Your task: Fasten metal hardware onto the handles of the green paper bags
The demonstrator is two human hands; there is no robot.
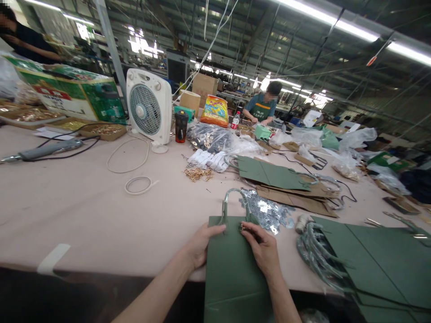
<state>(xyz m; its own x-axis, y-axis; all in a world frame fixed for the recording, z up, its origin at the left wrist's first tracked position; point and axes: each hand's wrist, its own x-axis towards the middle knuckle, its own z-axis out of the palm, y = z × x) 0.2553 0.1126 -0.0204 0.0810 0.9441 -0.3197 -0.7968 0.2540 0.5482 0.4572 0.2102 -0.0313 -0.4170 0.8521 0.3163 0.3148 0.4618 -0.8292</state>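
Head camera: stacked bags (pixel 380 260) and metal clips (pixel 266 208) lie close as left hand (pixel 202 244) and right hand (pixel 262 249) pinch an upright-handled green paper bag (pixel 232 273).

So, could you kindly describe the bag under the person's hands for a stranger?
Over the near edge of the pale table hangs a dark green paper bag. Unlike the stacked bags to its right, it lies beneath the left hand and right hand.
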